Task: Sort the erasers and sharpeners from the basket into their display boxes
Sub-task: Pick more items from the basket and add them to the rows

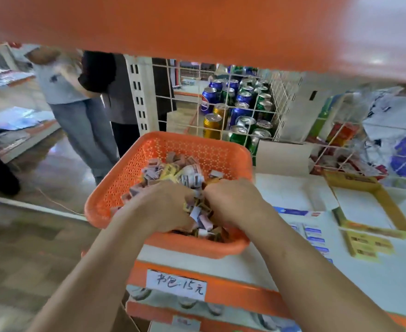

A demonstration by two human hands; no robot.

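An orange perforated basket sits at the left end of a white shelf, part of it overhanging the edge. It is filled with several small wrapped erasers and sharpeners in pink, yellow and white. Both my hands are down in the pile at the near side. My left hand has its fingers curled into the items. My right hand is curled the same way beside it, the two nearly touching. What each hand holds is hidden under the fingers. A yellow display box with a white floor lies open at the right.
An orange shelf hangs low overhead. A wire grid with drink cans stands behind the basket. White and blue-printed boxes lie on the shelf to the right. Two people stand in the aisle at left. A handwritten price label is on the shelf edge.
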